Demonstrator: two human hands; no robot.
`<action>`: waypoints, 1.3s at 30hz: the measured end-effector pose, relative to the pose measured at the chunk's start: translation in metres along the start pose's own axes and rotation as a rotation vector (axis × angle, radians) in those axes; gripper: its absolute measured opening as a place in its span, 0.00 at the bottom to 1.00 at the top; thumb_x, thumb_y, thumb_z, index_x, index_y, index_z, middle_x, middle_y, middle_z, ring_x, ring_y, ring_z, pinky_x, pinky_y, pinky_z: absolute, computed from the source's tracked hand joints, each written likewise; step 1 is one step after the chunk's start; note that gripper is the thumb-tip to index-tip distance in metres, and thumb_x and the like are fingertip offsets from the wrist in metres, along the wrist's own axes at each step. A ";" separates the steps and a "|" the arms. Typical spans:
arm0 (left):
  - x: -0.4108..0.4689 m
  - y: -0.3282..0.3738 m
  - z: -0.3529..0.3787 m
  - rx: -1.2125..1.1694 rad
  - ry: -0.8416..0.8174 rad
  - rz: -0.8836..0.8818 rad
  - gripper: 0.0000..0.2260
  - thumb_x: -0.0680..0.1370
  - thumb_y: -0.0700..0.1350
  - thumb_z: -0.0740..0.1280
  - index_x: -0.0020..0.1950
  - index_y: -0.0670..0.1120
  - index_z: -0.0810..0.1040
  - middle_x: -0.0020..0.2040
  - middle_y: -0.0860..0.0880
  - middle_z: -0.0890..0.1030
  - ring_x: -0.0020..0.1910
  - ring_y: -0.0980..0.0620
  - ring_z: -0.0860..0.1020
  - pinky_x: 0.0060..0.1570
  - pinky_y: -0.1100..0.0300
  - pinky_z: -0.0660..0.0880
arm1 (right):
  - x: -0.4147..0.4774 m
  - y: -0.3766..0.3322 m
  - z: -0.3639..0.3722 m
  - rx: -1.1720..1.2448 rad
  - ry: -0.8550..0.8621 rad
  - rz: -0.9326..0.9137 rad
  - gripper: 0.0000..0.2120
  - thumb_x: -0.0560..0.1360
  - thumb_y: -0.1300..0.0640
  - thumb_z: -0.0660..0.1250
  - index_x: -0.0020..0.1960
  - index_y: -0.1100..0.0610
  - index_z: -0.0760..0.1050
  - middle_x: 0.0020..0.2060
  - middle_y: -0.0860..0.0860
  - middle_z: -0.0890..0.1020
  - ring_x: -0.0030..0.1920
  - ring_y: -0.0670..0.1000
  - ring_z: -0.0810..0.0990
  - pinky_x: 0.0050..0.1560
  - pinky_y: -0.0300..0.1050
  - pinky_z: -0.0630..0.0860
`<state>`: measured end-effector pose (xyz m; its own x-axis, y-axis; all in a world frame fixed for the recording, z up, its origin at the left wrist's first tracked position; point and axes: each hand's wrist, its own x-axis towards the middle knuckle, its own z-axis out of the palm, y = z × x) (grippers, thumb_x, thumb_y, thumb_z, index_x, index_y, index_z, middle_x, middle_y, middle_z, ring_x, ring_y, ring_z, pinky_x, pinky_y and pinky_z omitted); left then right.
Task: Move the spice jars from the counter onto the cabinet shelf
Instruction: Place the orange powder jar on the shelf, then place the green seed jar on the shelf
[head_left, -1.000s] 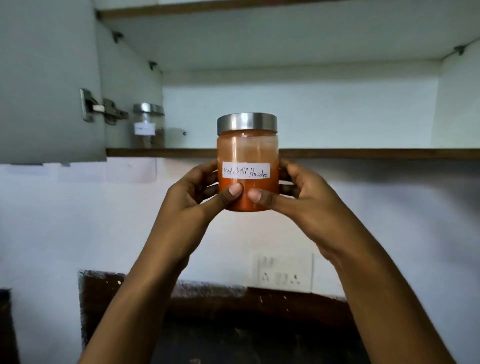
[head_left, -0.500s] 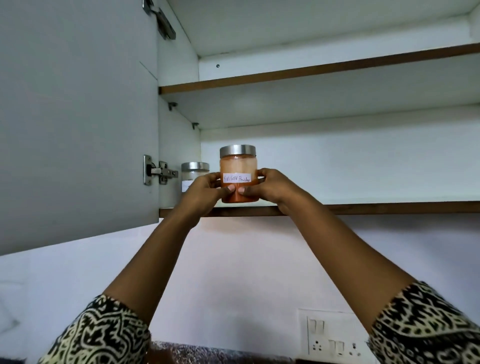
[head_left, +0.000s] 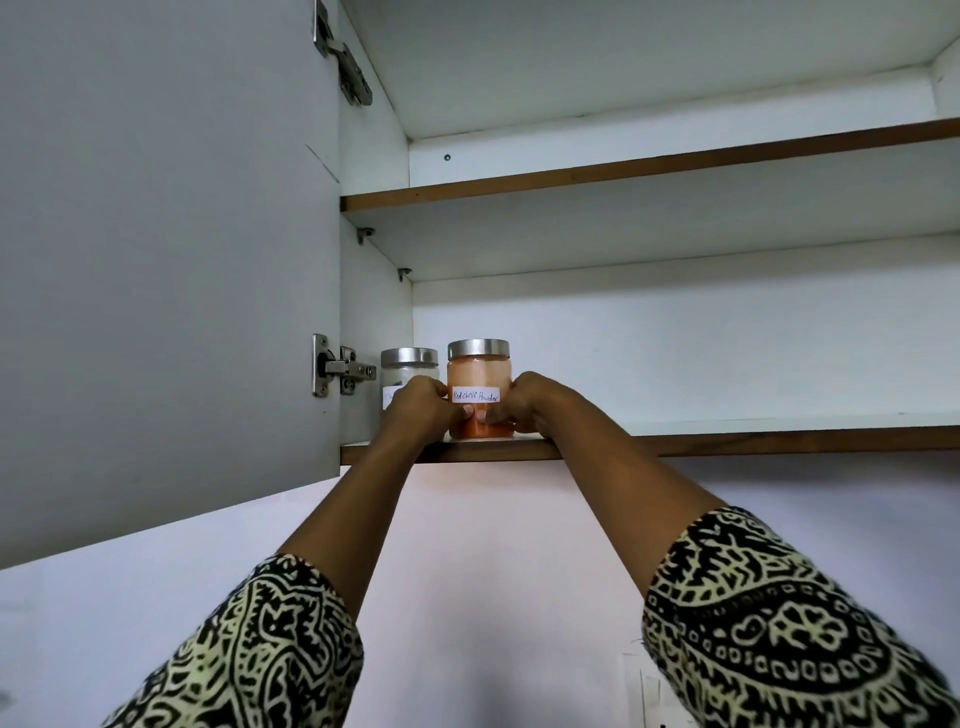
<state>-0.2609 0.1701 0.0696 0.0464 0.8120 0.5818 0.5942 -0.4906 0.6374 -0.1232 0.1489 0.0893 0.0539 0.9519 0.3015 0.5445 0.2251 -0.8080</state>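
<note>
Both hands reach up into an open wall cabinet and close around a red chilli powder jar (head_left: 479, 387) that stands upright on the lower shelf (head_left: 727, 436), close to its near edge and toward the left end. The left hand (head_left: 418, 410) wraps the jar's left side and the right hand (head_left: 524, 408) wraps its right side; the fingers of each curl snugly around the glass, and the two thumbs meet across the front, just under the handwritten white label (head_left: 476, 395) reading "Red chilli Powder". The jar's base appears to sit on the shelf board, though the hands cover part of it. Its brushed steel lid (head_left: 479, 347) is on, and orange-red powder shows through the glass. Just to the left and slightly farther back stands a second jar (head_left: 408, 371) with a matching steel lid, pale contents and a white label partly hidden behind the left hand; it sits near the cabinet's left wall, and whether it touches the red jar cannot be told. The grey cabinet door (head_left: 166, 260) hangs open on the left, with its lower hinge (head_left: 340, 370) level with the jars and its upper hinge (head_left: 343, 57) near the top. An upper shelf (head_left: 623, 171) runs above. Both forearms emerge from black-and-cream patterned sleeves (head_left: 769, 623).
</note>
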 end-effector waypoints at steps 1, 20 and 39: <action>0.003 -0.001 0.000 0.024 0.010 -0.010 0.15 0.73 0.46 0.72 0.57 0.41 0.80 0.49 0.41 0.83 0.50 0.43 0.81 0.53 0.50 0.78 | 0.004 -0.001 0.001 -0.023 -0.008 0.022 0.25 0.70 0.63 0.73 0.65 0.65 0.71 0.63 0.60 0.76 0.59 0.57 0.76 0.63 0.50 0.72; -0.004 -0.002 0.008 0.178 0.176 0.000 0.12 0.74 0.46 0.70 0.57 0.47 0.81 0.54 0.45 0.83 0.51 0.46 0.81 0.54 0.51 0.78 | -0.013 -0.001 0.000 -0.187 0.134 -0.022 0.29 0.73 0.57 0.71 0.68 0.66 0.64 0.67 0.61 0.71 0.66 0.59 0.71 0.65 0.49 0.68; -0.326 -0.141 0.162 -0.473 -0.348 -0.098 0.09 0.74 0.38 0.71 0.53 0.47 0.81 0.47 0.52 0.84 0.44 0.61 0.82 0.47 0.65 0.78 | -0.274 0.291 0.093 0.054 -0.147 0.154 0.20 0.69 0.64 0.73 0.60 0.58 0.76 0.48 0.52 0.82 0.45 0.46 0.80 0.48 0.33 0.76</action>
<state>-0.2295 0.0252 -0.2918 0.3173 0.8774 0.3597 0.1904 -0.4305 0.8823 -0.0576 -0.0270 -0.2758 0.0083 0.9951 0.0984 0.4933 0.0815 -0.8660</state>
